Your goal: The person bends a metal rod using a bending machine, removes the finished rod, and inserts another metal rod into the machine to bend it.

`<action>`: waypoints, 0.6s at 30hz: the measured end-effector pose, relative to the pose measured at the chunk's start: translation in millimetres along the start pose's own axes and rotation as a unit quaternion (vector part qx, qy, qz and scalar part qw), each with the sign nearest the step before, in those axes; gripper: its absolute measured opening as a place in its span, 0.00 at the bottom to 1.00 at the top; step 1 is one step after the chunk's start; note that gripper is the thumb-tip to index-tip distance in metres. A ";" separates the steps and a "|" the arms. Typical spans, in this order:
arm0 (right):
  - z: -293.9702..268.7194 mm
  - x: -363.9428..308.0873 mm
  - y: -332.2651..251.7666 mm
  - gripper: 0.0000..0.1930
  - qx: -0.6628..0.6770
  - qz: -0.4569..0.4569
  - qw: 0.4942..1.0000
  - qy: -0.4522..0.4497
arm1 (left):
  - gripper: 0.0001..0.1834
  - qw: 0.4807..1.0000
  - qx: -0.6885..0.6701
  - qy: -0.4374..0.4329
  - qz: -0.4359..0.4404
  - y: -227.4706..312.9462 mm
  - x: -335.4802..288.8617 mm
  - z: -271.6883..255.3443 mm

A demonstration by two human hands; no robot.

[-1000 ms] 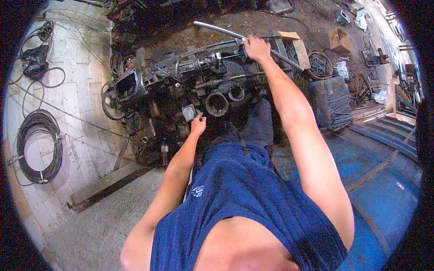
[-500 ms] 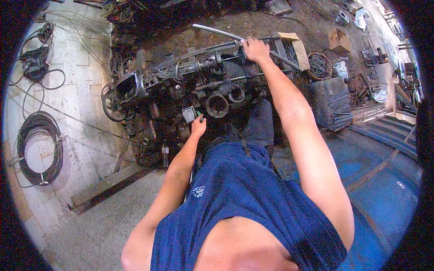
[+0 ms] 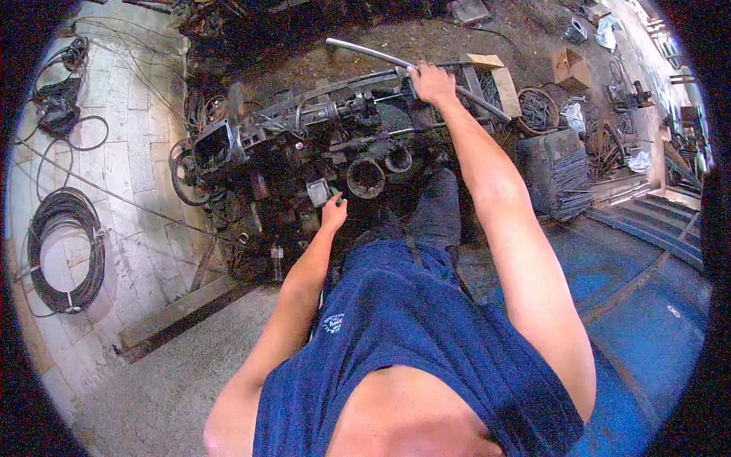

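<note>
A person in a dark blue shirt, seen from above, stands over a dark, greasy machine (image 3: 312, 114) with both hands on or near it. The right hand (image 3: 432, 82) grips a long pale metal bar (image 3: 377, 54), which slants across the machine's far edge near its right corner, one end reaching out to the left and the other down to the right. The left hand (image 3: 333, 212) is at the machine's near edge, left of the person's legs, with fingers at a small green piece (image 3: 333, 193); whether they are closed around it cannot be told. Just beside that piece is a clear square container (image 3: 317, 193). Two round, cup-like openings (image 3: 365, 177) sit between the hands, and the dark trousers (image 3: 436, 209) press close to the near edge. A plastic bottle (image 3: 277, 259) stands near the near-left corner. Beyond the right end are an open carton (image 3: 505, 90) under the bar's lower end, a round basket (image 3: 521, 105) of metal scraps, a dark stack (image 3: 556, 175) of thin lengths, and another cardboard box (image 3: 569, 67) farther off. On the pale tiled floor (image 3: 137, 198) to the left lies a thick coil of black cable (image 3: 38, 251), with a loose line trailing toward the machine.
</note>
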State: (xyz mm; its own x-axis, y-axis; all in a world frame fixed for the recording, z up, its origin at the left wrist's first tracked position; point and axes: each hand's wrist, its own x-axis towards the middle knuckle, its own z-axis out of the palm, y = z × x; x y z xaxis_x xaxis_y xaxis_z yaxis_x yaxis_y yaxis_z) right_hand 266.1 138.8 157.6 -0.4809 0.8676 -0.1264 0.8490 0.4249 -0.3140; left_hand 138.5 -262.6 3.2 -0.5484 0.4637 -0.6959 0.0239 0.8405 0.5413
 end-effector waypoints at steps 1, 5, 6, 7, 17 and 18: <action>-2.2 -0.3 -1.8 0.29 0.000 -0.001 1.000 -0.013 | 0.23 1.000 -0.001 0.002 -0.001 -5.1 2.4 0.1; -4.3 -1.6 -8.8 0.29 -0.006 -0.007 1.000 -0.012 | 0.23 1.000 -0.003 0.004 0.003 -20.9 15.1 -0.2; -5.0 -1.1 -9.4 0.29 -0.006 -0.008 1.000 -0.012 | 0.22 1.000 0.012 0.004 0.004 -24.1 18.1 -0.2; -4.6 -1.0 -8.9 0.29 -0.004 -0.007 1.000 -0.017 | 0.22 1.000 0.012 0.003 0.004 -23.6 18.1 0.3; -2.5 -0.3 -6.5 0.28 0.011 0.001 1.000 -0.022 | 0.23 1.000 -0.010 0.007 0.010 -10.9 6.1 -2.6; -3.7 0.3 -7.9 0.28 0.012 -0.001 1.000 -0.022 | 0.23 1.000 -0.014 0.014 0.019 -14.1 6.9 -2.9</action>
State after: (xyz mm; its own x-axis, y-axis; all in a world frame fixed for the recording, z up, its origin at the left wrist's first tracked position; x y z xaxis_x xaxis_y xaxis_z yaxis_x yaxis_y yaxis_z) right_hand 260.1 136.7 163.5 -0.4927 0.8541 -0.1666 0.8427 0.4205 -0.3361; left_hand 131.9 -272.1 -7.9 -0.5708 0.4865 -0.6614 0.0225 0.8145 0.5797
